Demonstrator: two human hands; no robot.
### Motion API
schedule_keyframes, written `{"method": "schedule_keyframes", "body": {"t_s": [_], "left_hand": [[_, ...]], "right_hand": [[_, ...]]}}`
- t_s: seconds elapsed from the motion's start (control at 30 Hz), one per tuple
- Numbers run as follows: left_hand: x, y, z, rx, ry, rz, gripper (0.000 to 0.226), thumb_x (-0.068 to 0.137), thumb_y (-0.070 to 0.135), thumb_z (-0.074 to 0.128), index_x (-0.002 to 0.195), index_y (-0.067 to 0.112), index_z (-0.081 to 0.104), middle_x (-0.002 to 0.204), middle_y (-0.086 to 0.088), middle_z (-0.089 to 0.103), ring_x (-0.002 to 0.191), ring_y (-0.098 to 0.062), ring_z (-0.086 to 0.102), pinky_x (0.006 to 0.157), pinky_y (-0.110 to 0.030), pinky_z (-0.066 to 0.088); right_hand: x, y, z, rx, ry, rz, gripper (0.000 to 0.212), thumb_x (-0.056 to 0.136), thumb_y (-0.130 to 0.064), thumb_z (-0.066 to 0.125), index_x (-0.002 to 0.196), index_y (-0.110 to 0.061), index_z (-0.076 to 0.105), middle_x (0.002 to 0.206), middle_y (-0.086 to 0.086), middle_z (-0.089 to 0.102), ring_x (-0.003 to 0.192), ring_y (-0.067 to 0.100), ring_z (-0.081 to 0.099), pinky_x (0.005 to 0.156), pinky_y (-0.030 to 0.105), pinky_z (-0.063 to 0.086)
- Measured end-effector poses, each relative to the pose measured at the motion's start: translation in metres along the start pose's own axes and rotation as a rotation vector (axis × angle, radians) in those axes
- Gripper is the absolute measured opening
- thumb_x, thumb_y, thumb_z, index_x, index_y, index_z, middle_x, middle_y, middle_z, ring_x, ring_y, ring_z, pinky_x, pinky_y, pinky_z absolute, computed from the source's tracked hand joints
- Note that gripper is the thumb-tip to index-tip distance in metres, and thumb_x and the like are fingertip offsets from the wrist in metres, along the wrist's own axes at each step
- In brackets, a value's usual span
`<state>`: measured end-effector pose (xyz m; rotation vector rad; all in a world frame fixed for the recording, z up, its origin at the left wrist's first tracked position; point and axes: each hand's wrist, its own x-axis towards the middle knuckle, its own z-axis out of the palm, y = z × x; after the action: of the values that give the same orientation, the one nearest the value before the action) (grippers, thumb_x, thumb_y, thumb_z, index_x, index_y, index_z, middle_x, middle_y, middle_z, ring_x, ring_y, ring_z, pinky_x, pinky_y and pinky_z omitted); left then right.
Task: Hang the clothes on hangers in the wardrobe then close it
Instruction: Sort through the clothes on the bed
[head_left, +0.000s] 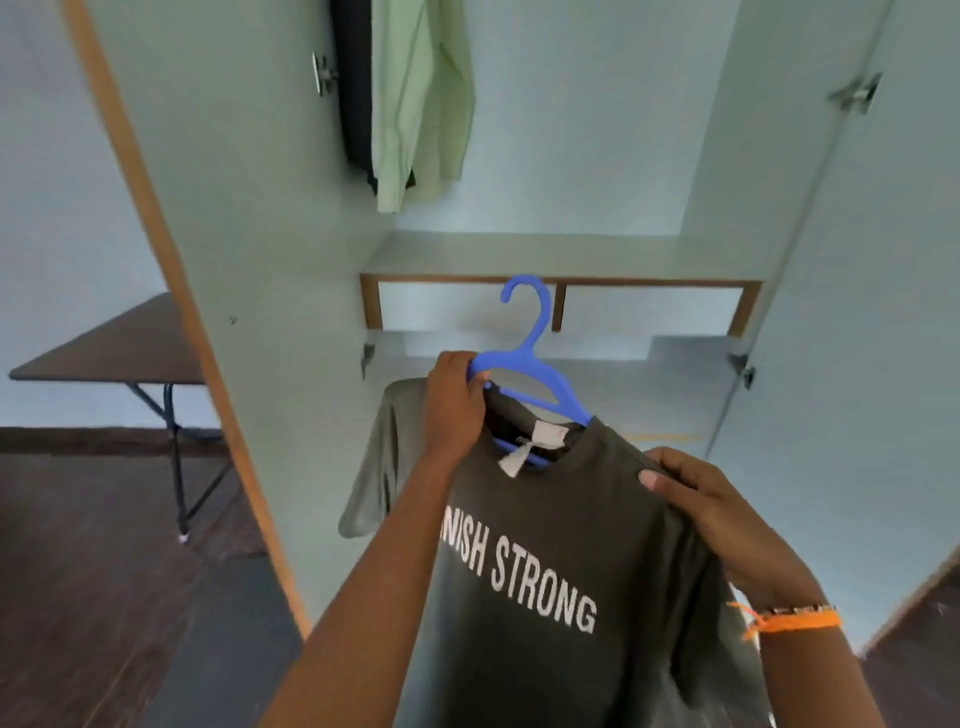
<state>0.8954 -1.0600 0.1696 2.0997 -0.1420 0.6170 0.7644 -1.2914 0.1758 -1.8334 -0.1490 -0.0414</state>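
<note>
A dark olive T-shirt (561, 530) with white lettering hangs in front of me, partly on a blue plastic hanger (530, 364) whose hook points up. My left hand (454, 405) grips the hanger's left arm together with the shirt's collar. My right hand (711, 509) pinches the shirt's right shoulder. The hanger's right arm is tucked inside the neck opening; its left end sticks out by my left hand. The open wardrobe (545, 254) stands just beyond, with a pale green shirt (421, 104) and a dark garment (353, 93) hanging at the top.
The wardrobe's left door (208, 260) and right door (857, 312) both stand open on either side of me. Below the hanging space is a shelf with two low compartments (649, 312). A dark folding table (119, 353) stands at the left on a dark floor.
</note>
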Motion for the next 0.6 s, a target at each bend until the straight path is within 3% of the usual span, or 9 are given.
{"method": "schedule_keyframes", "body": {"t_s": [0.1,0.2,0.27,0.4,0.6], "left_hand": [[0.043,0.016,0.024,-0.034,0.090,-0.030,0.040,0.085,-0.002,0.059,0.125,0.001,0.053,0.124,-0.015,0.051,0.118,-0.030,0.048,0.091,-0.012,0.027],[0.092,0.032,0.050,-0.045,0.089,-0.021,0.054,0.084,0.007,0.062,0.136,0.007,0.046,0.133,-0.011,0.048,0.126,-0.026,0.043,0.104,-0.025,0.032],[0.125,0.041,0.061,-0.031,0.053,-0.010,0.047,0.085,0.015,0.062,0.131,0.013,0.053,0.126,-0.009,0.057,0.119,-0.026,0.051,0.100,-0.031,0.040],[0.193,0.057,0.072,-0.049,0.022,0.004,0.041,0.089,0.018,0.063,0.129,0.016,0.054,0.125,-0.003,0.058,0.118,-0.019,0.052,0.096,-0.024,0.037],[0.325,0.072,0.060,-0.066,0.062,0.094,0.030,0.090,0.023,0.062,0.119,0.019,0.057,0.115,0.002,0.059,0.110,-0.016,0.053,0.095,-0.029,0.042]], "right_hand": [[0.057,-0.016,-0.017,0.104,0.019,0.015,0.015,0.093,-0.008,0.052,0.089,0.003,0.061,0.077,0.010,0.063,0.076,0.018,0.058,0.064,0.021,0.045],[0.127,-0.043,-0.038,0.164,0.053,-0.033,0.017,0.094,-0.010,0.051,0.090,0.002,0.063,0.082,0.014,0.068,0.076,0.018,0.063,0.068,0.024,0.049],[0.175,-0.062,-0.047,0.282,0.085,-0.060,0.017,0.093,-0.006,0.048,0.088,0.000,0.063,0.080,0.014,0.068,0.073,0.020,0.063,0.063,0.025,0.048],[0.271,-0.103,-0.055,0.516,0.137,-0.162,0.025,0.087,-0.003,0.041,0.084,-0.008,0.065,0.077,0.007,0.068,0.070,0.018,0.060,0.062,0.026,0.046],[0.408,-0.178,-0.058,0.444,0.230,-0.460,0.024,0.093,-0.005,0.039,0.100,-0.006,0.062,0.083,0.002,0.068,0.064,0.005,0.064,0.055,0.016,0.050]]}}
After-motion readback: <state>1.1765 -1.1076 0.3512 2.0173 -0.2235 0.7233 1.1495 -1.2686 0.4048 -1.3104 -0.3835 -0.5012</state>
